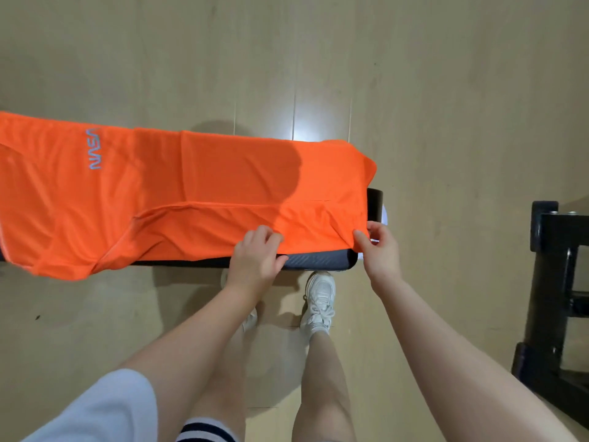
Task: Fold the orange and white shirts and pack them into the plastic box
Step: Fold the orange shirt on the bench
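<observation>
The orange shirt (178, 193), with a pale NASA print near its left end, lies spread along a narrow black padded bench (322, 260). Its near long side is folded inward. My left hand (255, 260) grips the shirt's near hem at the bench's front edge. My right hand (377, 247) pinches the hem corner at the bench's right end. A sliver of white (385, 215) shows past the bench's right end; I cannot tell what it is. No plastic box is in view.
The bench stands on a light wooden floor (446, 90). A black metal frame (554, 282) stands at the right edge. My legs and white sneakers (318, 298) are just in front of the bench.
</observation>
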Tool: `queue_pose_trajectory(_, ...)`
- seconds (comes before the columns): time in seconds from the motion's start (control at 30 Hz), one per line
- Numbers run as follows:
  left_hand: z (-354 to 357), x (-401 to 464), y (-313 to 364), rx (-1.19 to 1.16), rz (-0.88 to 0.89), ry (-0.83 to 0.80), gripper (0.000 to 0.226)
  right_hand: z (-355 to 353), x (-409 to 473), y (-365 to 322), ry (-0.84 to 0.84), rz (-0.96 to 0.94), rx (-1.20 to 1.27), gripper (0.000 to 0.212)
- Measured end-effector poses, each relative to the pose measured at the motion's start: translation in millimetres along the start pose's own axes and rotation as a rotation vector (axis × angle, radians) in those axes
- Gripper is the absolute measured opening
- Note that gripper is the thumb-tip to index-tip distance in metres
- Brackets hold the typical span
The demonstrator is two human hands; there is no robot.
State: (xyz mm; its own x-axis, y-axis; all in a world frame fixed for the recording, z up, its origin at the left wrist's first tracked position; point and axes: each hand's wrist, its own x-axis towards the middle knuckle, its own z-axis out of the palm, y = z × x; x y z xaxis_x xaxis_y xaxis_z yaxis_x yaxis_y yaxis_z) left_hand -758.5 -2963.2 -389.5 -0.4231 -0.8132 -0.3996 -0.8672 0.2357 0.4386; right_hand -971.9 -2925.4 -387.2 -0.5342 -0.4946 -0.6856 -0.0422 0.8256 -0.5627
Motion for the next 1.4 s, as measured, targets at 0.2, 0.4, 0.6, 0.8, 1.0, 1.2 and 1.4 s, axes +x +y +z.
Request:
queue_pose_trajectory(0.2, 10, -2, 16, 0.414, 0.163, 0.001, 0.021, -31, 10, 11, -0.103, -0.129, -0.096, 0.012)
queue_pose_trajectory(0.4, 6, -30, 23, 0.424, 0.22, -0.073, 0.024, -52, -4, 31, -0.151, -0.107, -0.205, 0.024)
queue_pose_trajectory(0.6, 19, -23, 35, 0.312, 0.049, 0.017, 0.036, -36, 0, 23, -0.286, -0.17, -0.129, 0.019)
queue_pose_trajectory(0.8, 23, -18, 43, 0.208, -0.048, 0.067, 0.04, -33, 5, 15, -0.174, -0.275, -0.277, 0.01)
queue_pose_trajectory(1.0, 5, -22, 29, 0.156, -0.133, 0.006, 0.041, -45, 11, -11, -0.003, -0.293, -0.144, 0.014)
queue_pose_trajectory(1.2, -17, -46, -12, -0.17, -0.376, 0.159, 0.053, 10, -26, -36, -0.131, -0.546, -0.452, 0.026)
queue_pose_trajectory(1.4, -44, -72, -87, -0.594, -0.893, 0.43, 0.028, 117, -86, -67, -0.55, -0.841, -0.625, 0.018)
